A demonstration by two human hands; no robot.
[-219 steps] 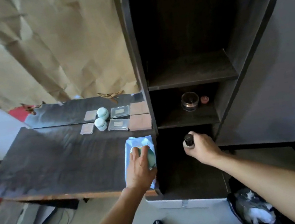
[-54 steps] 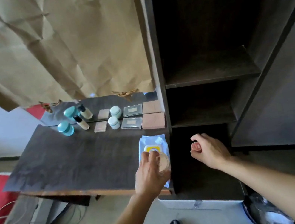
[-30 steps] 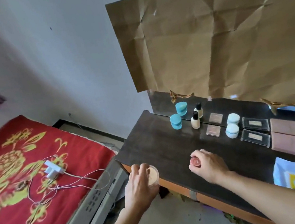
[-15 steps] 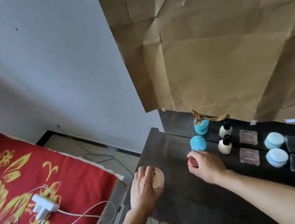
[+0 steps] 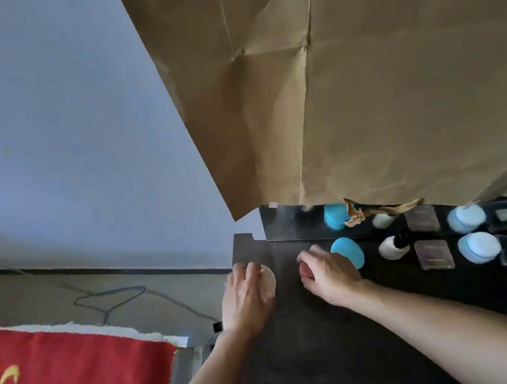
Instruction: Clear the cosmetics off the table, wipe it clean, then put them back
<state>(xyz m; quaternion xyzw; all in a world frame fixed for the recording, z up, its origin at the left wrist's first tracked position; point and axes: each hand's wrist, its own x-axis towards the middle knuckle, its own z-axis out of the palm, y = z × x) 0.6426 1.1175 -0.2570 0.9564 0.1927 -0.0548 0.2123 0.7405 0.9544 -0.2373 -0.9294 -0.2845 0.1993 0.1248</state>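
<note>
Dark wood is filling the lower right of the view, where the table [image 5: 326, 365] is standing against a grey wall under creased brown paper [image 5: 359, 71]. Both hands are working at its far left corner. The left hand [image 5: 245, 298] is curling its fingers over a round beige jar [image 5: 267, 279], which is sitting just inside the table's left edge. The right hand [image 5: 329, 275] is pinching a small red jar [image 5: 305, 271] at its fingertips, low over the wood; whether it is touching down cannot be told.

2 risks are showing, as I judge it. The beige jar is being placed so near the edge that a careless release could send it onto the floor beside the red bedspread [image 5: 58, 378]. The right hand is also resting just beside a blue jar [image 5: 350, 251], and a sideways pull-back could be knocking that into the cream bottle [image 5: 390, 248] next to it.

Each jar is lying under its own hand's fingertips, ahead of the palm, and the 2 jars are sitting apart with bare wood between them.
</note>
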